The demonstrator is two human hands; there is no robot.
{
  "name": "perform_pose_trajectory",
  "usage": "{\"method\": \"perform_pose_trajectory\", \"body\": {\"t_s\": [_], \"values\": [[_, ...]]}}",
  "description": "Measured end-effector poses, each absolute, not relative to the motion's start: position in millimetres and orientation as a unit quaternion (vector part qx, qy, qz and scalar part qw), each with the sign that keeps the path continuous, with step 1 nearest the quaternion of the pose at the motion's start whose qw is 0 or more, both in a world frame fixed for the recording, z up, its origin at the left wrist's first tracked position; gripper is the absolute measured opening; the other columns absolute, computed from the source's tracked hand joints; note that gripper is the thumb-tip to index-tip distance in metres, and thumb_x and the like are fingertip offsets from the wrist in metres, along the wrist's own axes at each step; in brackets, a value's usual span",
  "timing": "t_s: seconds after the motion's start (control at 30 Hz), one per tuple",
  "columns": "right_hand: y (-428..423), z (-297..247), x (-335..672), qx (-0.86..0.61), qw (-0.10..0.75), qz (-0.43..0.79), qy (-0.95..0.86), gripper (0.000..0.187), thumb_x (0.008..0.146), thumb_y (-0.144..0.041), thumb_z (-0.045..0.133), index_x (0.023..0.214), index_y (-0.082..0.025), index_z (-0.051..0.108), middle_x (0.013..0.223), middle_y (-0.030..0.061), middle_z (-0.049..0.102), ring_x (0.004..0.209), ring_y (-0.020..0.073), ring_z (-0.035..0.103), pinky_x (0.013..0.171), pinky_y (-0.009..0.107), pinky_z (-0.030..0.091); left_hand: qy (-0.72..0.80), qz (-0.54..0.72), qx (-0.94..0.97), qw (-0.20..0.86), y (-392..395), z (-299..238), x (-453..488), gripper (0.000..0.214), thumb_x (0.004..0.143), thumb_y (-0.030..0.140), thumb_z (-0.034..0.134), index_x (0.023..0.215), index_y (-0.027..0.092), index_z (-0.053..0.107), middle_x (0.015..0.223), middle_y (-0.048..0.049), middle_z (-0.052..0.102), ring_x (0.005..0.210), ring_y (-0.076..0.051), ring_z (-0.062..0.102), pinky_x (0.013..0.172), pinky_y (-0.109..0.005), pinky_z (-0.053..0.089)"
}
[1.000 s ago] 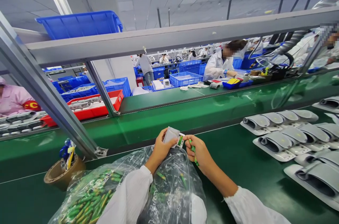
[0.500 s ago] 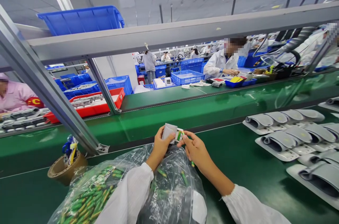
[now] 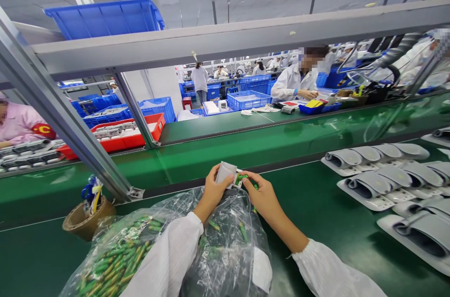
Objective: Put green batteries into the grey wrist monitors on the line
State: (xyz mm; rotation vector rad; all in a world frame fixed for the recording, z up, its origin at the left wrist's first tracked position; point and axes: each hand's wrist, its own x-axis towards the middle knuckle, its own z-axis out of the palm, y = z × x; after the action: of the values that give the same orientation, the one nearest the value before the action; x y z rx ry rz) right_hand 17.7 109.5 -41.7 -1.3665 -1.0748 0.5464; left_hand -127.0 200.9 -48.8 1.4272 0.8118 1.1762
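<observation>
My left hand (image 3: 211,193) grips a small grey and white device (image 3: 226,173) above a green work surface (image 3: 316,203). My right hand (image 3: 263,196) is closed on green batteries (image 3: 242,177) and presses one into the open end of the device. Under my forearms lies a clear plastic bag (image 3: 225,250) with several loose green and yellow batteries (image 3: 116,259) in it.
Rows of grey cuff-shaped devices (image 3: 379,180) lie on the right. A brown cup (image 3: 84,224) with blue and yellow items stands at left by a metal frame post (image 3: 70,123). Red and blue bins (image 3: 119,140) sit beyond. Other people work at far benches.
My right hand has moved in to the device and pushes a green battery into it. My left hand has kept hold of the device almost in place.
</observation>
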Motion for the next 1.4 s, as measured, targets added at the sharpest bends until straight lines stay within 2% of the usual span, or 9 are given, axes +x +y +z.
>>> {"method": "perform_pose_trajectory", "body": {"t_s": [0.17, 0.27, 0.47, 0.7, 0.9, 1.03, 1.2, 1.3, 1.4], "values": [[106, -39, 18, -0.604, 0.599, 0.224, -0.475, 0.046, 0.091, -0.058, 0.058, 0.114, -0.02, 0.071, 0.091, 0.0095, 0.076, 0.086, 0.0271, 0.069, 0.069, 0.035, 0.051, 0.342, 0.491, 0.598, 0.533, 199, -48, -127, 0.068, 0.069, 0.048, 0.088, 0.125, 0.017, 0.066, 0.126, -0.0135, 0.072, 0.112, -0.03, 0.067, 0.097, -0.039, 0.052], [105, -41, 16, -0.624, 0.589, 0.19, -0.476, 0.047, 0.09, -0.054, 0.061, 0.12, -0.018, 0.06, 0.09, 0.0072, 0.077, 0.077, 0.023, 0.067, 0.072, 0.034, 0.049, 0.341, 0.484, 0.61, 0.526, 197, -47, -126, 0.068, 0.069, 0.045, 0.088, 0.126, 0.016, 0.065, 0.127, -0.0134, 0.071, 0.114, -0.03, 0.067, 0.099, -0.039, 0.051], [110, -49, 10, -0.637, 0.555, 0.111, -0.523, 0.036, 0.096, -0.053, 0.056, 0.095, -0.02, 0.068, 0.081, 0.007, 0.074, 0.062, 0.0196, 0.06, 0.065, 0.033, 0.045, 0.342, 0.465, 0.63, 0.52, 195, -46, -127, 0.068, 0.072, 0.047, 0.089, 0.129, 0.018, 0.065, 0.126, -0.0125, 0.072, 0.113, -0.03, 0.068, 0.096, -0.039, 0.053], [110, -56, 13, -0.616, 0.47, 0.075, -0.628, 0.029, 0.099, -0.036, 0.053, 0.111, -0.019, 0.075, 0.101, 0.0112, 0.072, 0.088, 0.0249, 0.068, 0.082, 0.037, 0.052, 0.344, 0.473, 0.619, 0.524, 195, -48, -128, 0.069, 0.072, 0.045, 0.09, 0.131, 0.019, 0.065, 0.13, -0.0129, 0.07, 0.117, -0.03, 0.067, 0.1, -0.039, 0.052], [105, -56, 14, -0.63, 0.405, 0.069, -0.658, 0.029, 0.097, -0.029, 0.055, 0.121, -0.02, 0.069, 0.105, 0.0095, 0.064, 0.091, 0.0242, 0.065, 0.078, 0.034, 0.05, 0.346, 0.471, 0.619, 0.525, 195, -45, -128, 0.066, 0.072, 0.045, 0.089, 0.128, 0.018, 0.067, 0.127, -0.0127, 0.072, 0.116, -0.031, 0.067, 0.1, -0.04, 0.052], [107, -52, 12, -0.65, 0.462, 0.058, -0.601, 0.031, 0.093, -0.031, 0.056, 0.119, -0.019, 0.067, 0.101, 0.0082, 0.06, 0.09, 0.024, 0.064, 0.079, 0.035, 0.05, 0.34, 0.464, 0.635, 0.516, 195, -39, -127, 0.062, 0.072, 0.047, 0.087, 0.123, 0.016, 0.071, 0.119, -0.0119, 0.075, 0.108, -0.031, 0.069, 0.094, -0.04, 0.054], [116, -58, 15, -0.679, 0.564, 0.186, -0.432, 0.061, 0.068, -0.045, 0.077, 0.12, -0.016, 0.059, 0.095, 0.0059, 0.067, 0.083, 0.0255, 0.065, 0.074, 0.036, 0.051, 0.339, 0.468, 0.638, 0.509, 190, -37, -125, 0.062, 0.067, 0.047, 0.088, 0.118, 0.016, 0.074, 0.112, -0.0106, 0.077, 0.103, -0.031, 0.07, 0.092, -0.042, 0.055], [129, -53, 21, -0.635, 0.594, 0.286, -0.402, 0.049, 0.063, -0.042, 0.078, 0.103, -0.016, 0.066, 0.086, 0.0053, 0.071, 0.076, 0.0232, 0.066, 0.071, 0.034, 0.05, 0.333, 0.455, 0.645, 0.516, 193, -31, -123, 0.066, 0.064, 0.048, 0.09, 0.119, 0.016, 0.072, 0.115, -0.012, 0.076, 0.104, -0.032, 0.07, 0.094, -0.042, 0.054], [127, -31, 24, -0.622, 0.654, 0.215, -0.372, 0.039, 0.068, -0.041, 0.075, 0.098, -0.017, 0.069, 0.089, 0.0079, 0.072, 0.082, 0.0243, 0.067, 0.077, 0.036, 0.052, 0.364, 0.463, 0.669, 0.454, 190, -11, -122, 0.074, 0.059, 0.05, 0.091, 0.122, 0.019, 0.069, 0.122, -0.0141, 0.072, 0.113, -0.035, 0.067, 0.101, -0.047, 0.052]]}}
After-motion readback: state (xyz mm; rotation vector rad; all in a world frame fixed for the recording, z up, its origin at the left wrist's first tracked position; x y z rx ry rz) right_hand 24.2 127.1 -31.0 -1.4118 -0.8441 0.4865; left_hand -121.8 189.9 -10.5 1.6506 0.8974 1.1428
